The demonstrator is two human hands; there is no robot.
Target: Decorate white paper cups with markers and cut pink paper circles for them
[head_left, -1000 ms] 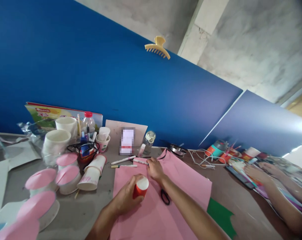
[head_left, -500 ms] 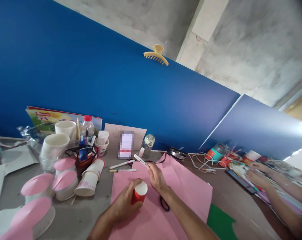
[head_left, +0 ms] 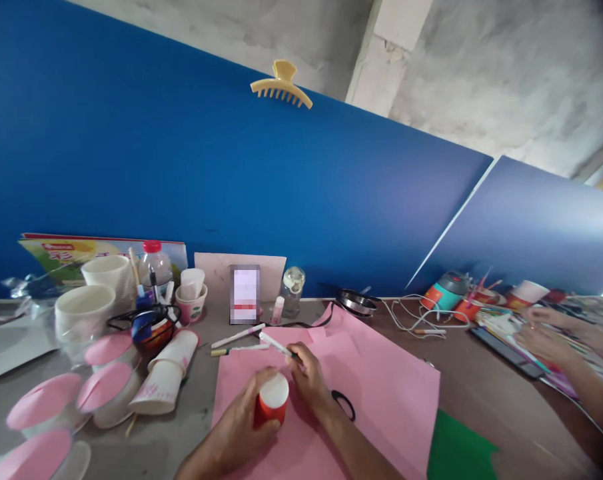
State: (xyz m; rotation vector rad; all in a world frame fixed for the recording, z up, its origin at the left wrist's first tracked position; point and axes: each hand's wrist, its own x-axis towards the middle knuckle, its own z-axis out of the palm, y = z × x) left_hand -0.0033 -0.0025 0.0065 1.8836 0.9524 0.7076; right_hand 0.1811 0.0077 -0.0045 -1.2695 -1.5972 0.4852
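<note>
Left hand: fingers and thumb wrapped round a red paper cup with a flat white end, white end up. Cup is over the pink paper sheets, front-centre of the grey-brown desk; can't tell if its lower end touches them.

Right hand: thumb and fingers pinching a slim white marker pen near its dark end, other end pointing up-left. Pen is just beyond the cup, apart from it.

Black loop-shaped handle lies on the pink sheets, just right of the right forearm. Another white pen and an olive-capped white pen sit past the sheets' far left edge.

Behind: phone with a blurred-out screen upright against a pale pink board, clear glass jar to its right. Left side: white cups with pink round tops. Green sheet is beside the pink sheets, near right.

Co-worker's hands at far right, well apart.
</note>
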